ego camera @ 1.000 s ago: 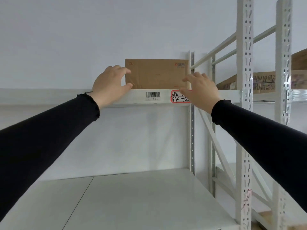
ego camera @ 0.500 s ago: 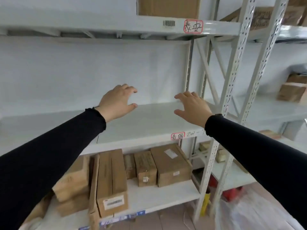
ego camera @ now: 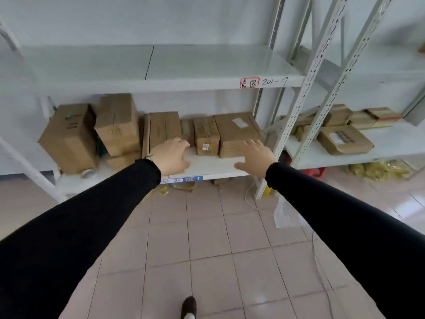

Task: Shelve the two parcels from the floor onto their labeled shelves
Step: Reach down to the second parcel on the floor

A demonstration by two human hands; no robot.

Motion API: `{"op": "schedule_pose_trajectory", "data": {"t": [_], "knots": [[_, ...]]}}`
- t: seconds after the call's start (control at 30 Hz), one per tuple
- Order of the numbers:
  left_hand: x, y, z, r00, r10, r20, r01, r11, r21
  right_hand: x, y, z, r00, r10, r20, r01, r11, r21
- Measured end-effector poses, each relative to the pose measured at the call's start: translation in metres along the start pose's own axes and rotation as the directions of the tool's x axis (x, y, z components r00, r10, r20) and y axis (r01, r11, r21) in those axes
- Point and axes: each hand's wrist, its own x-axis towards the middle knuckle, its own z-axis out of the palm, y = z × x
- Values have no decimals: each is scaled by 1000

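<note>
Left hand: left hand (ego camera: 171, 156) is in the middle of the frame, at the end of a long black sleeve (ego camera: 76, 226). Its fingers are spread a little and bent. It holds nothing. It shows in front of the low shelf; I cannot tell if it touches anything.
Right hand: right hand (ego camera: 255, 157) is just right of the middle, at the end of the other black sleeve (ego camera: 349, 226). Its fingers are spread out, palm down. It holds nothing.
Parcels: I cannot tell which box is a task parcel. No box lies on the bare floor tiles in view.
Labeled shelf: wide white metal shelf (ego camera: 161, 65) runs left to right across the upper part of the frame. Its top is bare. On its front edge, upper right, is a red-edged label with handwriting (ego camera: 249, 83), with more handwriting beside it.
Low shelf: white bottom shelf (ego camera: 211, 166) runs left to right too. It has a small blue tag (ego camera: 194, 178) on its front edge.
Boxes: brown cardboard boxes (ego camera: 207, 134) stand in a row at the back of the low shelf. Most stand up straight. One big box (ego camera: 66, 137) at the left leans over.
Other rack: more brown boxes (ego camera: 345, 139) lie flat on a shelf at the right of the frame.
Floor: pale pink floor tiles (ego camera: 207, 238) fill the bottom of the frame. A thin white cord (ego camera: 253, 204) lies by the rack post. A dark shoe tip (ego camera: 189, 307) shows at the bottom edge.
</note>
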Motion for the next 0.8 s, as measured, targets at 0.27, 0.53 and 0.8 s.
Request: {"op": "schedule_pose_trajectory", "data": {"t": [0.27, 0.53, 0.8], "knots": [[-126, 35, 128, 959, -69, 276, 78, 997, -21, -146, -2, 112, 969, 3, 246, -8, 1000, 17], [-250, 63, 235, 920, -49, 388, 86, 993, -76, -293, -13, 206, 916, 61, 396, -90, 994, 57], [-371, 92, 350, 843, -82, 532, 178, 975, -132, -440, -7, 280, 825, 86, 558, -105, 994, 3]]}}
